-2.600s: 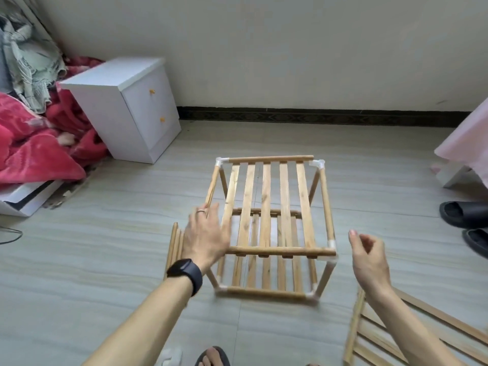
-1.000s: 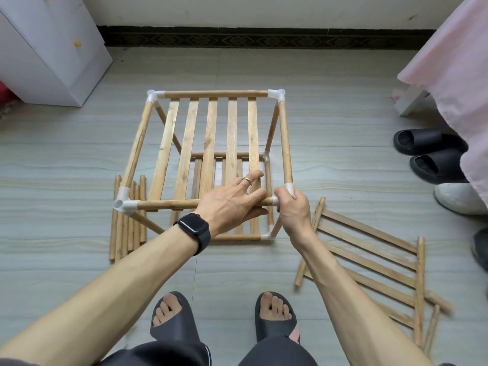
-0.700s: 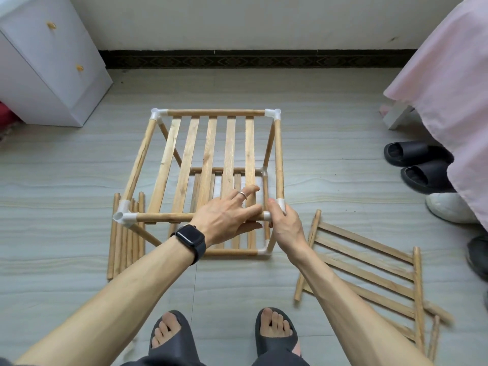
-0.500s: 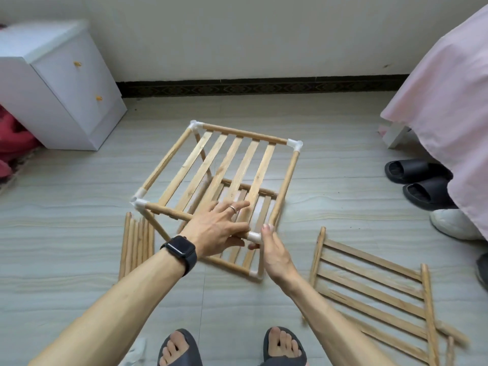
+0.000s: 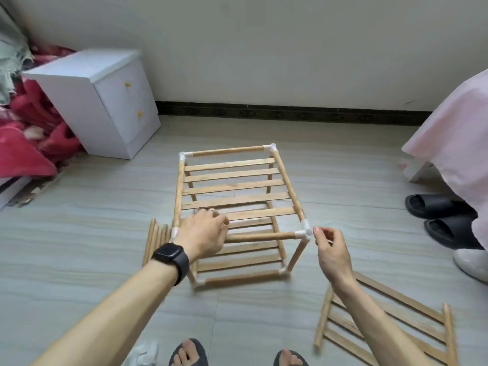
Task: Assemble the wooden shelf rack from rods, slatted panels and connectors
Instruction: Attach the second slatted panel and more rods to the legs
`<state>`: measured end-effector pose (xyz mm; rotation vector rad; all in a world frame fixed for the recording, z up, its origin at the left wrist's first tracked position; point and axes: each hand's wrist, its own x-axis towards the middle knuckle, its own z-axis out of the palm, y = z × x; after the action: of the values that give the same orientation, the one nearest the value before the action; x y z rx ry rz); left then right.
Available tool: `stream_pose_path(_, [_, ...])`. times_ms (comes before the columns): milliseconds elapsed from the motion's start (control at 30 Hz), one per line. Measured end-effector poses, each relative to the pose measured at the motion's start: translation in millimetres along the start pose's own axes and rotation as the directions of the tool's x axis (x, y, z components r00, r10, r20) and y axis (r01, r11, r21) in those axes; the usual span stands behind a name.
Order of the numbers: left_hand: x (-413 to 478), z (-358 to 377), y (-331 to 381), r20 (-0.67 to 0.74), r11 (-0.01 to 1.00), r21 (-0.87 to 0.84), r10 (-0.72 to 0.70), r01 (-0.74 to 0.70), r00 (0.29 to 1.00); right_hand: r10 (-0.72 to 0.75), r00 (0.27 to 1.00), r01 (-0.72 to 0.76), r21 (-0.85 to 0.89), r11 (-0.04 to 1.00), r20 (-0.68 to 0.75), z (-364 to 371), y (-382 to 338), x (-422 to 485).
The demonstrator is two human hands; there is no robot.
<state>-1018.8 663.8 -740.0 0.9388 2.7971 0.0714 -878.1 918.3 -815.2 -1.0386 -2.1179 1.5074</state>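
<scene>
The left hand (image 5: pixel 203 233) curls its fingers over the left end of the near top rod (image 5: pixel 258 236) of the rack (image 5: pixel 232 186), which stands on the floor with two slatted levels. At the rod's other end, the right hand (image 5: pixel 331 249) is loosely curled and holds nothing, its fingertips just beside the white corner connector (image 5: pixel 303 233). Loose rods (image 5: pixel 158 233) lie just left of the grip. A spare slatted panel (image 5: pixel 383 326) lies under the right forearm.

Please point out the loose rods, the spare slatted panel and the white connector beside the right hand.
loose rods (image 5: pixel 156 241): head view, middle of the bundle.
spare slatted panel (image 5: pixel 449 336): head view, its right end rail.
white connector (image 5: pixel 303 233): head view, its corner body.
</scene>
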Motion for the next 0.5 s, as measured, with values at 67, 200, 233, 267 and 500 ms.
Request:
stream_pose_path(67, [8,14,34,0.024,0.993,-0.105,0.053,-0.050,0.998,0.032,0.996,-0.029,-0.027,0.999,0.085,7,-1,18])
stream_pose_path(200, [33,47,92,0.070,0.977,-0.191,0.110,-0.095,0.991,0.071,0.968,-0.066,-0.028,0.997,0.242,24,-10,39])
stream_pose_path(233, [36,54,99,0.043,0.981,-0.156,0.121,-0.112,0.992,0.063,0.967,-0.060,-0.023,0.998,0.248,25,-10,38])
stream_pose_path(267, [38,59,103,0.010,0.984,-0.123,0.128,-0.126,0.992,0.051,0.972,-0.047,-0.023,0.999,0.231,27,-7,37])
stream_pose_path(500, [41,70,38,-0.126,0.929,0.119,0.364,-0.350,0.923,0.108,0.949,-0.167,0.181,0.969,0.296,41,-2,-6])
